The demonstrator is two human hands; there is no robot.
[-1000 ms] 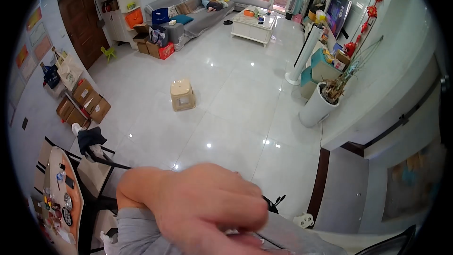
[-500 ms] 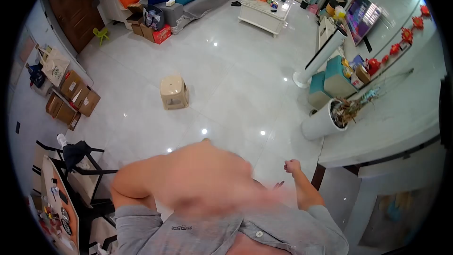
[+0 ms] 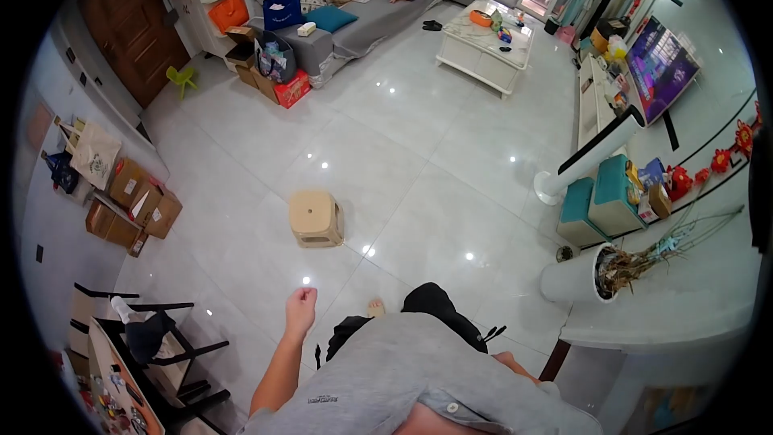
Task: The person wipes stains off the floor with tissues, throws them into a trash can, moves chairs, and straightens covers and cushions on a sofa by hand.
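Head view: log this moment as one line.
left hand: curled, no held object visible | right arm: mostly hidden by shirt | stool: upright on floor

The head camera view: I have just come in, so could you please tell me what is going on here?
The person in the grey shirt is not seen handling anything. The left hand is curled, with nothing visible in it, and does not touch the beige stool, which stands upright on the tiled floor. Only part of the right arm shows, so its hand's state is unclear.
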